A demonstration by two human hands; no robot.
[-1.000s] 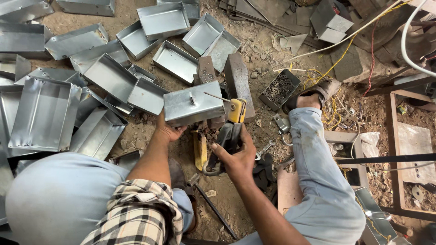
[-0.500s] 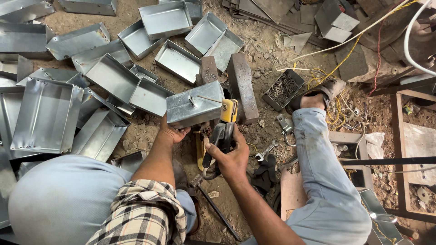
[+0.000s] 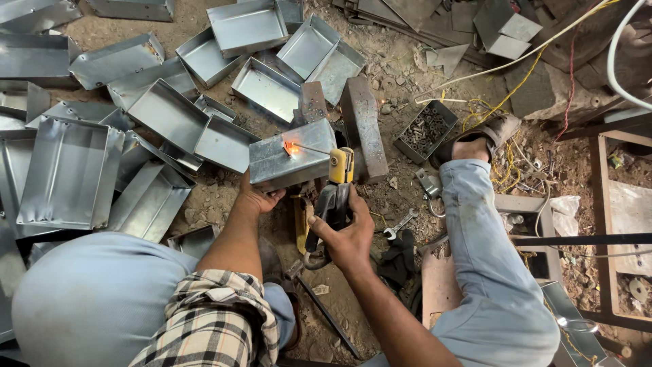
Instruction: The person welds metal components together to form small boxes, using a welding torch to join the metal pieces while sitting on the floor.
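Note:
My left hand (image 3: 258, 198) grips the near bottom edge of a grey sheet-metal box (image 3: 292, 162) that stands on its side on the ground in front of me. My right hand (image 3: 346, 238) is closed around the black handle of a welding electrode holder (image 3: 331, 197) with a yellow head. Its thin rod reaches left to the box's top face, where an orange glow (image 3: 292, 147) burns at the tip.
Several open sheet-metal trays (image 3: 68, 173) lie piled to the left and behind. Two rusty steel blocks (image 3: 363, 126) stand behind the box. A small tray of bolts (image 3: 426, 129) sits by my right foot (image 3: 475, 143). A spanner (image 3: 401, 224) and yellow wires (image 3: 506, 102) lie at right.
The electrode tip has come down onto the box's top face and an orange glow now burns there. Both hands keep their grips.

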